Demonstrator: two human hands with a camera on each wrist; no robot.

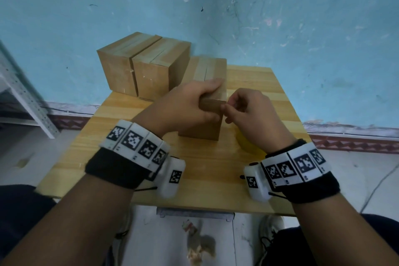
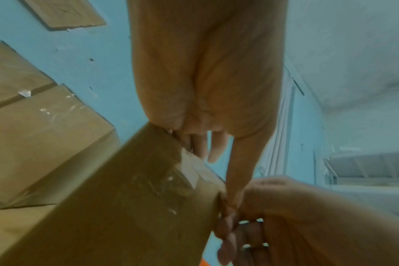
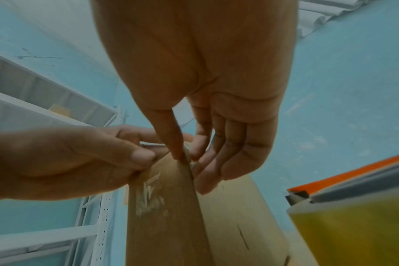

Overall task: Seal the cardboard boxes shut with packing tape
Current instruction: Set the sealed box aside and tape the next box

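Note:
A small cardboard box point(image 1: 200, 127) stands upright in the middle of the wooden table point(image 1: 194, 183). My left hand point(image 1: 190, 101) grips its top near edge, fingers laid over the top and thumb on the near face. My right hand point(image 1: 244, 110) pinches clear packing tape point(image 3: 150, 196) at the box's upper right corner, thumb on the edge and fingers on the right face. Crinkled tape shows on the near face of the box point(image 3: 166, 230). In the left wrist view the box point(image 2: 125, 198) fills the lower middle.
Two taller taped boxes point(image 1: 121, 67) point(image 1: 159, 69) stand side by side at the table's back left. A yellow tape dispenser point(image 1: 248, 144) lies right of the held box, under my right wrist. A white metal shelf point(image 1: 21, 93) stands left. A blue wall is behind.

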